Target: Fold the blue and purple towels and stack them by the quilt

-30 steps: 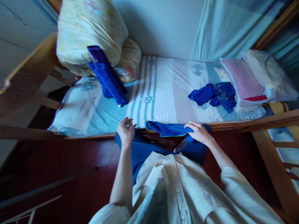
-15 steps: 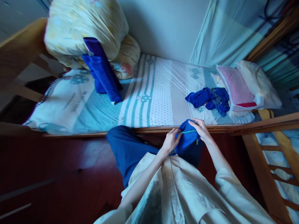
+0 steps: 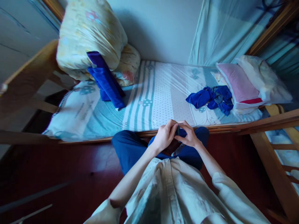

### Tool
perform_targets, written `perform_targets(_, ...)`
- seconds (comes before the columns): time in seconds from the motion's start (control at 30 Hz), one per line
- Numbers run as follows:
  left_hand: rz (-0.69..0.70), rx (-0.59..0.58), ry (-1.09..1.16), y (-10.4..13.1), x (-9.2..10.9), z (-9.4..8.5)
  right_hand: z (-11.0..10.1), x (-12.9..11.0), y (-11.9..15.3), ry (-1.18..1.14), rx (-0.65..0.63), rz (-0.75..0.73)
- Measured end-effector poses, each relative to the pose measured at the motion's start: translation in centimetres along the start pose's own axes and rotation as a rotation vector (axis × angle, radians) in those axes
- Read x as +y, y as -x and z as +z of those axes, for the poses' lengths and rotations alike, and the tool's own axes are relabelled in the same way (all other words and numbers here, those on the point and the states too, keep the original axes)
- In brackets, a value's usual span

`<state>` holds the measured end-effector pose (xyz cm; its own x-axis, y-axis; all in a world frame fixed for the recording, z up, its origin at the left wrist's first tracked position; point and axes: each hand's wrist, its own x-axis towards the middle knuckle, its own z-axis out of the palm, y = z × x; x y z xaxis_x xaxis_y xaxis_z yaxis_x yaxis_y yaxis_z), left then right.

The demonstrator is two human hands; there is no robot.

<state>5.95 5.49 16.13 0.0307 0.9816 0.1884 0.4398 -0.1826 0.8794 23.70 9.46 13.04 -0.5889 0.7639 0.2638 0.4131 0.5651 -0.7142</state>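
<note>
Pinching blue cloth (image 3: pixel 177 130) with left hand (image 3: pixel 163 136) and right hand (image 3: pixel 189 136), fingertips nearly meeting; leaving folded bundle (image 3: pixel 106 83) seemingly finished, crumpled pile (image 3: pixel 201 97) and held piece apparently unfinished.

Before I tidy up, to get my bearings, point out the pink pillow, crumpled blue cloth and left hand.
Pink pillow (image 3: pixel 241 81): head view, middle of its face.
Crumpled blue cloth (image 3: pixel 201 97): head view, its left part.
Left hand (image 3: pixel 164 136): head view, back of the hand.
</note>
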Motion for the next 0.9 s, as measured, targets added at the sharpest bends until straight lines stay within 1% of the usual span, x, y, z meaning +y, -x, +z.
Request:
perform_targets(0.03, 0.006, -0.042, 0.014, -0.4, 0.5, -0.7, 0.5, -0.1, -0.2, -0.041, 0.018, -0.020)
perform_targets(0.1, -0.004, -0.101, 0.039, -1.0, 1.3, -2.2, 1.2, 0.0, -0.5, -0.061, 0.093, -0.027)
perform_targets(0.17, -0.039, -0.123, 0.060, -1.6, 1.8, -3.6, 1.7, 0.3, -0.9, -0.031, 0.194, -0.012)
perform_targets(0.23, -0.088, -0.137, 0.080, -2.0, 2.3, -5.0, 2.0, 0.8, -1.2, -0.002, 0.260, 0.030)
perform_targets(0.3, -0.132, -0.173, 0.104, -2.3, 2.6, -6.4, 2.0, 1.4, -1.4, 0.027, 0.279, 0.103)
perform_targets(0.37, -0.156, -0.216, 0.116, -2.4, 2.6, -7.7, 1.8, 2.5, -1.3, 0.076, 0.271, 0.182)
perform_targets(0.4, -0.159, -0.224, 0.115, -2.4, 2.5, -8.4, 1.6, 3.2, -1.2, 0.107, 0.260, 0.218)
perform_targets(0.47, -0.163, -0.202, 0.098, -2.0, 1.8, -9.6, 0.9, 4.8, -0.7, 0.165, 0.227, 0.288)
perform_targets(0.53, -0.187, -0.174, 0.072, -1.3, 0.5, -10.6, -0.1, 6.6, 0.1, 0.210, 0.201, 0.347)
perform_targets(0.57, -0.206, -0.178, 0.059, -0.8, -0.4, -10.9, -0.8, 7.3, 0.6, 0.229, 0.195, 0.368)
perform_targets(0.63, -0.246, -0.248, 0.028, 0.6, -2.5, -11.0, -2.5, 8.3, 1.5, 0.260, 0.182, 0.382)
perform_targets(0.7, -0.247, -0.356, -0.034, 2.5, -5.1, -10.2, -4.5, 8.4, 2.2, 0.289, 0.160, 0.360)
perform_targets(0.77, -0.181, -0.436, -0.131, 4.5, -7.9, -8.6, -6.7, 7.7, 2.6, 0.323, 0.143, 0.316)
perform_targets(0.83, -0.084, -0.465, -0.212, 6.5, -10.8, -6.3, -8.9, 6.4, 2.8, 0.363, 0.154, 0.267)
perform_targets(0.9, -0.044, -0.491, -0.276, 7.9, -13.6, -3.9, -10.9, 4.9, 2.9, 0.403, 0.178, 0.220)
